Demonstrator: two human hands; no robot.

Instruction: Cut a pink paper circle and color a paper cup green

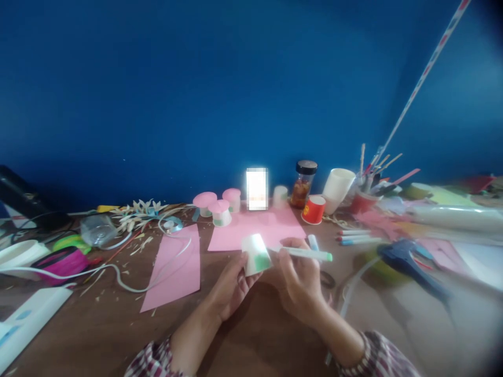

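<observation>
Tilted in the fingers of my left hand [231,285] is a small white paper cup [255,255] with green colouring on its side. My right hand [301,280] grips a white marker [310,253] with a green end, its other end pointing at the cup. A loose marker cap [313,242] lies just behind my right hand. Under and beyond the cup is a pink paper sheet [231,240]. On and beside its far left part stand several small cups with round pink paper tops [205,200]. Another small white cup [280,196] stands at the back.
A bright phone-like screen [257,189] stands against the blue wall. To the right are a jar [303,183], a red cup [313,210], markers [356,237] and a blue glue gun [412,264]. A second pink sheet [175,269], a white cable [126,286] and tape rolls [61,264] lie left.
</observation>
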